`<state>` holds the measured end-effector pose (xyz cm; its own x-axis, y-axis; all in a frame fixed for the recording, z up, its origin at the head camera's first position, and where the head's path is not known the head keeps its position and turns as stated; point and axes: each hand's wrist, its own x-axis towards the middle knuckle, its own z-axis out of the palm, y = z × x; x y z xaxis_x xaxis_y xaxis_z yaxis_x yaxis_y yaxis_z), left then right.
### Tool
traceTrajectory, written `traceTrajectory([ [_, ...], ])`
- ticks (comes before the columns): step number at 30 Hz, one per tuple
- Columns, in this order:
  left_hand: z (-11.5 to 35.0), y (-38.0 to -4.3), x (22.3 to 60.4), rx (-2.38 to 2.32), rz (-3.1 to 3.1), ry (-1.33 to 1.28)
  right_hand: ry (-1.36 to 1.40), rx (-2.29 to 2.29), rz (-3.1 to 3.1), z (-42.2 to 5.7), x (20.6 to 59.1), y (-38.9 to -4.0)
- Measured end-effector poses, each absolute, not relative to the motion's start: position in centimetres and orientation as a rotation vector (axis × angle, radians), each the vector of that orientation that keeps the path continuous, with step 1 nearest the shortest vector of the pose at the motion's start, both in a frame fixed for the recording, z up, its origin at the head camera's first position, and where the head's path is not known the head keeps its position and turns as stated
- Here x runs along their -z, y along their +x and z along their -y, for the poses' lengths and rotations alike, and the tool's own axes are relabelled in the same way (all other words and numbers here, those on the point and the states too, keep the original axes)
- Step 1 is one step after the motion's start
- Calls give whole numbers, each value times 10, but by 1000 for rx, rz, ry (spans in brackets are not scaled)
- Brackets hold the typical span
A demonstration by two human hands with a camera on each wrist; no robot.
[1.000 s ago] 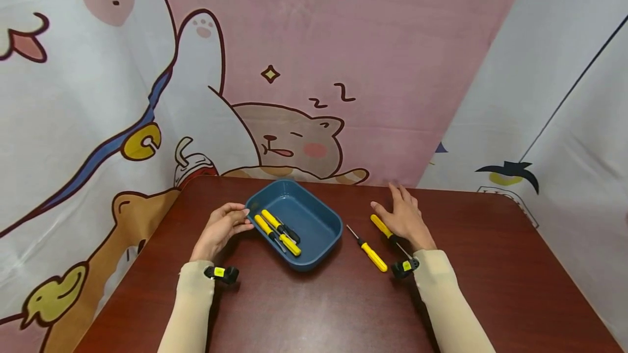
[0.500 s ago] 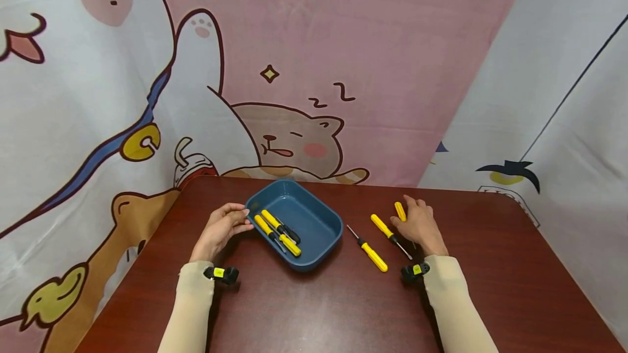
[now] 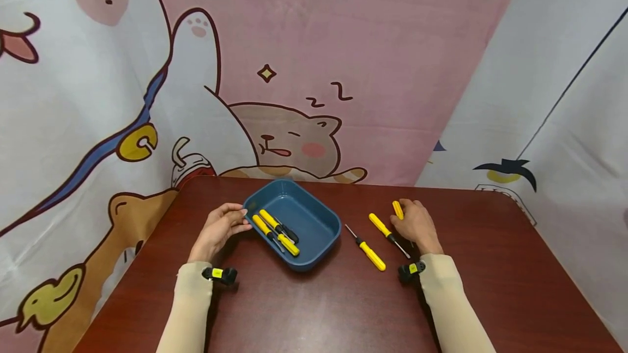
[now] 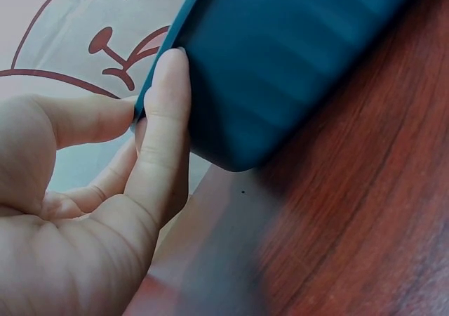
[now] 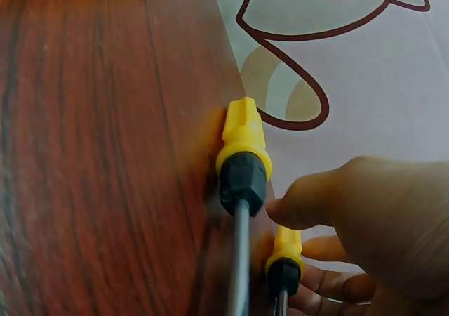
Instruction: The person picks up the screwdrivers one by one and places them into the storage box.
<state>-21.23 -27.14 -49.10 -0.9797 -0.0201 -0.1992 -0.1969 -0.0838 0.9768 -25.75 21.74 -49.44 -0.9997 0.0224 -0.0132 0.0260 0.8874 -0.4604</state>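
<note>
At its left corner, a blue plastic tray (image 3: 314, 227) has its rim pinched between the thumb and fingers of my left hand (image 3: 218, 229); the left wrist view shows this grip on the tray wall (image 4: 280, 56) close up. On the right, my right hand (image 3: 418, 226) pinches the yellow handle of a screwdriver (image 3: 398, 210), and the palm covers most of its shaft. The right wrist view has the thumb beside that screwdriver's handle (image 5: 288, 240), with fingers on its far side. Just left of this hand lies another yellow-handled screwdriver (image 3: 380, 225) on the table.
Between tray and right hand, a further screwdriver (image 3: 371, 256) lies slanted, tip towards the back. Several yellow-and-black screwdrivers (image 3: 288, 244) rest inside the tray along its left side. The brown table (image 3: 314, 309) ends at a cartoon-printed cloth (image 3: 392, 70) behind.
My right hand has moved right, off the middle screwdriver onto the rightmost one, and its fingers have closed on that handle. The left hand keeps its hold on the tray.
</note>
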Motion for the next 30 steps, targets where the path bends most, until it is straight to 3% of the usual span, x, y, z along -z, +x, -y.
traceTrajectory([
  [30, 272, -214, 492, -2203, -2038, -238, 85, 832, -3037, -224, 492, -256],
])
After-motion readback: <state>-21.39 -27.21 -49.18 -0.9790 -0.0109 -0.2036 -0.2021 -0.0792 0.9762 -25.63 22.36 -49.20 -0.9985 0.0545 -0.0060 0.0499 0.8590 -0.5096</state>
